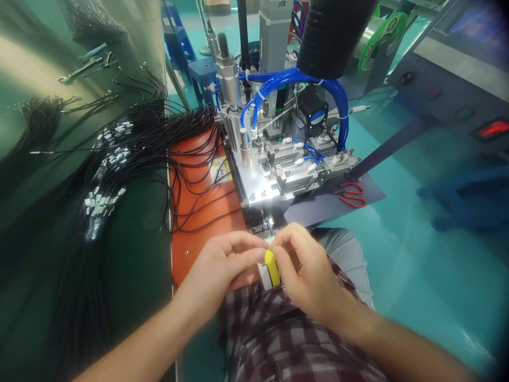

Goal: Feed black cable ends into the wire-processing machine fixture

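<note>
Head view, left hand [222, 265], right hand [306, 270], fingers [254, 255] pinching yellow part [271, 263], orange mat [199, 212], teal floor [417, 265].

Bright overhead light, glare on the metal fixture [258, 193], edges warped and blurred.

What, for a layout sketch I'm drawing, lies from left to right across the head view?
Metal-tipped black wires → left hand → yellow piece → right hand → red-handled scissors → lit red switch. The orange panel and the machine overlap the hands, so they are left out.
</note>
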{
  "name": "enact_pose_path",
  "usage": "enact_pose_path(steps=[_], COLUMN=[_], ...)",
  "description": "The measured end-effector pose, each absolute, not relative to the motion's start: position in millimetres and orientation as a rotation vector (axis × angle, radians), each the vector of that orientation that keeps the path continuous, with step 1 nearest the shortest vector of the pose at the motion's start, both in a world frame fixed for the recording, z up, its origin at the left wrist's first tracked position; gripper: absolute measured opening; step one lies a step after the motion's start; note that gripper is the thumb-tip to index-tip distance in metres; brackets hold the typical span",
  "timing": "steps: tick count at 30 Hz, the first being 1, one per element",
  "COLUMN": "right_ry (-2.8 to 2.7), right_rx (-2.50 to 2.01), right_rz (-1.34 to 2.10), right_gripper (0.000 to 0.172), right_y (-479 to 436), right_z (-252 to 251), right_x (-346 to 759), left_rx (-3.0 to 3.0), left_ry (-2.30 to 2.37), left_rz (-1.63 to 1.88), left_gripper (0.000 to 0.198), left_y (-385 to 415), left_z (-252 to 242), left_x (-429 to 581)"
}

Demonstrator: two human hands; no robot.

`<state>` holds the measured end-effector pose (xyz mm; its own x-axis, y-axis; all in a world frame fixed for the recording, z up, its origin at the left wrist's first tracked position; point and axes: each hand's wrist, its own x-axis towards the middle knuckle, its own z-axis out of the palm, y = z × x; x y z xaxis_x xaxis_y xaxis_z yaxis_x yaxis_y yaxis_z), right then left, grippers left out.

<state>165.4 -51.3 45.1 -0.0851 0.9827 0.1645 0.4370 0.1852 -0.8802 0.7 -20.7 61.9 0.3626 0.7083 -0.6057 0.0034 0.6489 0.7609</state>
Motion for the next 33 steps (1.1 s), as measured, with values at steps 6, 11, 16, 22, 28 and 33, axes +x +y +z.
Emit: enact_pose_path(steps=[6, 11, 16, 22, 28, 33], right_ry=[-1.577, -1.538, -1.539, -1.459, -1.316, -1.222], right_rx=[-1.440, -1.475, -1.447, -1.444, -1.412, -1.386], right_rz=[1.060, 1.132, 1.206, 1.392, 1.526, 1.636], right_gripper=[0.016, 0.015, 0.013, 0.009, 0.010, 0.013], right_y=[-52, -53, -46, -34, -30, -31], right_z=[50, 52, 52, 61, 59, 60], right_x=[163, 161, 166, 175, 170, 171], left_rx=[0.698, 0.671, 0.690, 0.763, 0.797, 0.798], left_ry=[1.237, 1.206, 1.236, 1.283, 1.253, 1.253], left_rz=[0.597, 0.641, 0.628, 0.599, 0.583, 0.563], left_gripper=[0.015, 0.020, 0.026, 0.026, 0.024, 0.025], left_y=[-24, -25, -23, -22, -24, -24], left_z=[64, 62, 62, 64, 63, 65], left_x=[6, 9, 7, 10, 9, 9])
